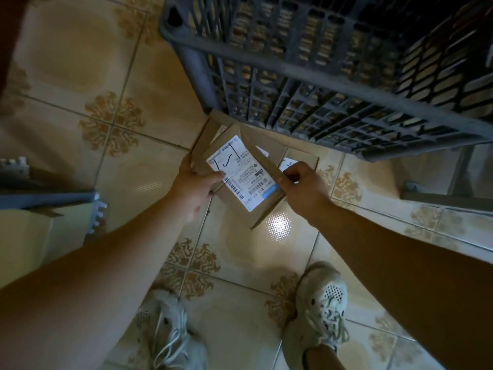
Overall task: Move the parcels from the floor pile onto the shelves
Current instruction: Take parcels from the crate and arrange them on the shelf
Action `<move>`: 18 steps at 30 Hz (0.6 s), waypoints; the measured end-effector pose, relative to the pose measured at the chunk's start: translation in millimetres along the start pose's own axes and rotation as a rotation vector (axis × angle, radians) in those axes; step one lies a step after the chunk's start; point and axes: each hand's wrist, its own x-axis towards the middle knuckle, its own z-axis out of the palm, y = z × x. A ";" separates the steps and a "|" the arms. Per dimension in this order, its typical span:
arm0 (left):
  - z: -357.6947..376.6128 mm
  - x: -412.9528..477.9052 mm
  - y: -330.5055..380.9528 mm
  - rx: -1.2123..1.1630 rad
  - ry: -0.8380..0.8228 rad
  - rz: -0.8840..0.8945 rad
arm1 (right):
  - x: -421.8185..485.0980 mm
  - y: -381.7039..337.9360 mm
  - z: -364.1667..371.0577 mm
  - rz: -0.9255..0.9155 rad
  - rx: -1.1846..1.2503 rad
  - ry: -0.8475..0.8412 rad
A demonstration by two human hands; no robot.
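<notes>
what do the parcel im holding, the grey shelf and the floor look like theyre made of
The parcel: matte brown cardboard, judging by its raw folded edges; its label looks like printed white paper. The shelf: likely moulded grey plastic, a dull lattice grid. The floor: probably glazed ceramic tile, given grout lines and a bright glare.

Both arms reach forward and down, bare, the left forearm [120,249] coming in from the lower left and the right forearm [386,249] from the lower right. The left hand [197,188] grips the left side of a cardboard parcel [237,172], thumb on top and fingers underneath. The right hand [301,188] pinches the parcel's right edge, back of the hand up, fingers curled.
</notes>
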 end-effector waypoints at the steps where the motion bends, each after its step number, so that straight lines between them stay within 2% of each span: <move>1: -4.5 -3.1 -7.4 -0.013 -0.004 -0.014 | -4.5 0.3 3.3 0.019 0.044 -0.019; 6: -27.1 -10.5 -36.7 -0.232 -0.011 -0.040 | -12.3 -3.5 27.3 0.078 0.201 -0.128; 10: -40.3 -8.7 -53.7 -0.267 0.056 -0.043 | -9.2 -7.5 50.3 0.035 0.138 -0.309; 12: -49.0 -4.8 -59.0 -0.271 0.128 -0.062 | 1.7 -7.3 55.7 -0.017 0.035 -0.321; 15: -60.8 2.8 -63.1 -0.248 0.226 -0.083 | 30.1 -11.6 57.6 -0.189 -0.288 -0.080; 18: -71.7 9.2 -67.6 -0.248 0.240 -0.060 | 55.5 -27.8 57.6 -0.401 -0.641 0.119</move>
